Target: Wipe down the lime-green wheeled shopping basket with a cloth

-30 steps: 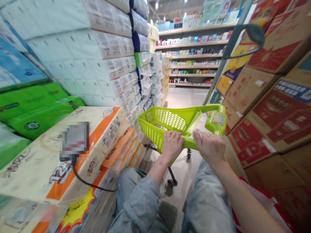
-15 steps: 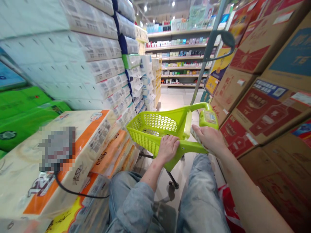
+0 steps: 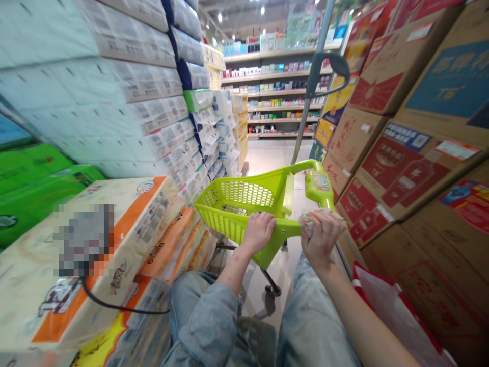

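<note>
Two bare hands engage one lime-green plastic shopping cart [image 3: 271, 251] with a perforated basket, located directly in front of the person. Left hand [image 3: 260, 232]: clamped over the near upper rim of the basket, fingers curled across the edge. Right hand [image 3: 323, 237]: clamped on a crumpled whitish cloth [image 3: 306, 223], pressed against the near corner of the cart's curved handle [image 3: 318, 186]. How far the cloth wraps around the handle cannot be told.

Left boundary: plastic-wrapped cream-and-orange paper packs [image 3: 153, 224] are stacked just beside the basket. A grey object [image 3: 86, 234], obscured by blurring, rests on the top pack; a thin black cable [image 3: 141, 310] runs from it over the pack's edge toward the left knee. Tall white wrapped packs [image 3: 145, 79] continue the wall.

Right boundary: brown-and-red cardboard cartons [image 3: 405, 168] form a stack near the handle. A red-and-white bag [image 3: 401, 316] lies beside the right leg. A grey metal pole [image 3: 304, 120] with a looped grip rises beyond the handle.

Clearance: pale floor [image 3: 267, 153] shows ahead of the basket as a narrow lane leading to stocked shelves [image 3: 267, 54].
</note>
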A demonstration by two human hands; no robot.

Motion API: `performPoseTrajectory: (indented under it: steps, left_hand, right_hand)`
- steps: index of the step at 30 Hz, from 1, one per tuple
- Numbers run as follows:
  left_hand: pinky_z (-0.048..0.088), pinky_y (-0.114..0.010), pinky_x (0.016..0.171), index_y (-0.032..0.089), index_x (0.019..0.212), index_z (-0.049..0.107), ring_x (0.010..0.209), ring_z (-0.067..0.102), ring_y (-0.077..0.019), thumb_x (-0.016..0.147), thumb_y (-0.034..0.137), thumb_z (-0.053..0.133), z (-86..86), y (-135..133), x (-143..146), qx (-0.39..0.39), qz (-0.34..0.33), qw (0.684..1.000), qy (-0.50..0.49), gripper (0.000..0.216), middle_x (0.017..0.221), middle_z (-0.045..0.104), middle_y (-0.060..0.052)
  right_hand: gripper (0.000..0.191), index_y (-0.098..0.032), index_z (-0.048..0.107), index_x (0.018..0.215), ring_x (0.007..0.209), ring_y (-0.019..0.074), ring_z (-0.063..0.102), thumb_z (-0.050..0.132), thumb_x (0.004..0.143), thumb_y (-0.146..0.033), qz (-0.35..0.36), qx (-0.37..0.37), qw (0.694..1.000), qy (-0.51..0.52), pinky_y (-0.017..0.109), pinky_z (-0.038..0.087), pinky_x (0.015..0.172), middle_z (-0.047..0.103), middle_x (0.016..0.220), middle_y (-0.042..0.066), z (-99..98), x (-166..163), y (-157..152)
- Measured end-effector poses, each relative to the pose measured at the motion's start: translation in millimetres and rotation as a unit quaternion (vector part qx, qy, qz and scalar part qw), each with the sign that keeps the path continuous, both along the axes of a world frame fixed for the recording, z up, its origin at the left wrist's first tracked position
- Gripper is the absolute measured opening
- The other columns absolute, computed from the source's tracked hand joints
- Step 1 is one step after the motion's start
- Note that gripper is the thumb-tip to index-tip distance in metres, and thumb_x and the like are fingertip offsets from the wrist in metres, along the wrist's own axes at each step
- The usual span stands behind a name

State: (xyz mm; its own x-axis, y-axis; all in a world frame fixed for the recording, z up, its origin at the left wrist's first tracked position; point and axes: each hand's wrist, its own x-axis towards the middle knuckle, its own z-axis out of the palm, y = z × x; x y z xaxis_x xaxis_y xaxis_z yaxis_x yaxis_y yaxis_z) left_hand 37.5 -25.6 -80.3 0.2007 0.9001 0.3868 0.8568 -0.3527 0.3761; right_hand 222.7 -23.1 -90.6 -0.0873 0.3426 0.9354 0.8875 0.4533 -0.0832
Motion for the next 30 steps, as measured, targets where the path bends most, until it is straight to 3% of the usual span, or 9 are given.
performPoseTrajectory:
  steps: [3,7,10,14,18,21,24,30]
  left_hand:
    - [0.039,-0.035,0.090,0.022,0.102,0.062,0.097,0.055,-0.0189,0.097,0.037,0.027,0.1,3.8,-2.7,-0.011,-0.019,0.999,-0.040,0.039,0.098,0.066,-0.002]
    - [0.039,-0.032,0.093,0.023,0.105,0.064,0.100,0.057,-0.0160,0.098,0.036,0.023,1.2,8.8,-6.9,-0.037,-0.051,0.987,-0.145,0.044,0.105,0.068,0.000]
    - [0.040,-0.032,0.096,0.022,0.106,0.065,0.100,0.058,-0.0152,0.098,0.037,0.019,0.8,11.6,-7.5,-0.057,-0.056,0.979,-0.185,0.049,0.107,0.068,0.000]
    - [0.040,-0.032,0.098,0.021,0.106,0.066,0.101,0.058,-0.0153,0.098,0.037,0.016,-3.1,13.5,-6.3,-0.068,-0.053,0.975,-0.203,0.053,0.108,0.068,-0.001]
    - [0.040,-0.034,0.096,0.021,0.105,0.066,0.100,0.057,-0.0160,0.098,0.038,0.015,-7.0,12.0,-6.0,-0.063,-0.049,0.976,-0.203,0.053,0.106,0.068,-0.001]
    - [0.039,-0.035,0.096,0.023,0.104,0.065,0.100,0.056,-0.0163,0.098,0.037,0.015,-7.9,10.0,-4.8,-0.059,-0.047,0.979,-0.191,0.052,0.106,0.067,-0.001]
    - [0.038,-0.035,0.095,0.024,0.105,0.064,0.099,0.056,-0.0167,0.098,0.037,0.015,-8.1,9.2,-1.6,-0.060,-0.043,0.982,-0.174,0.051,0.103,0.066,-0.001]
    - [0.038,-0.036,0.092,0.024,0.105,0.063,0.096,0.055,-0.0175,0.098,0.037,0.014,-9.0,11.8,8.2,-0.047,-0.048,0.985,-0.158,0.051,0.102,0.066,-0.002]
  right_hand:
    - [0.034,-0.023,0.060,0.119,0.122,0.0280,0.041,0.055,0.086,-0.029,-0.020,0.016,0.998,-0.058,0.052,0.019,0.109,0.061,0.114,0.009,-23.2,-11.5,-5.8]
    - [0.052,-0.023,0.050,0.134,0.135,0.0331,0.027,0.055,0.085,-0.038,-0.044,-0.046,0.992,-0.111,0.056,0.006,0.111,0.054,0.132,0.011,-49.2,-20.3,-10.1]
    - [0.054,-0.024,0.043,0.140,0.135,0.0292,0.030,0.052,0.088,-0.036,-0.016,-0.087,0.982,-0.169,0.051,0.002,0.113,0.051,0.138,0.009,-62.9,-20.6,-8.5]
    - [0.049,-0.025,0.043,0.139,0.130,0.0209,0.039,0.047,0.090,-0.024,0.040,-0.088,0.965,-0.244,0.039,-0.001,0.116,0.053,0.138,0.003,-69.4,-16.3,-5.5]
    - [0.050,-0.024,0.043,0.140,0.131,0.0180,0.039,0.046,0.090,-0.019,0.038,-0.067,0.962,-0.261,0.036,0.000,0.116,0.053,0.137,0.002,-53.6,-2.8,-7.8]
    - [0.053,-0.020,0.040,0.141,0.136,0.0220,0.033,0.047,0.088,-0.021,0.009,-0.055,0.978,-0.202,0.044,0.003,0.116,0.053,0.137,0.007,-29.3,14.3,-9.4]
    - [0.052,-0.013,0.042,0.139,0.134,0.0274,0.036,0.046,0.088,-0.023,-0.017,-0.049,0.987,-0.151,0.052,0.017,0.114,0.055,0.133,0.013,-5.0,30.4,-6.8]
    - [0.031,-0.010,0.059,0.109,0.105,0.0251,0.058,0.039,0.092,-0.026,-0.041,-0.085,0.991,-0.099,0.044,0.042,0.099,0.066,0.103,0.016,28.2,39.0,3.3]
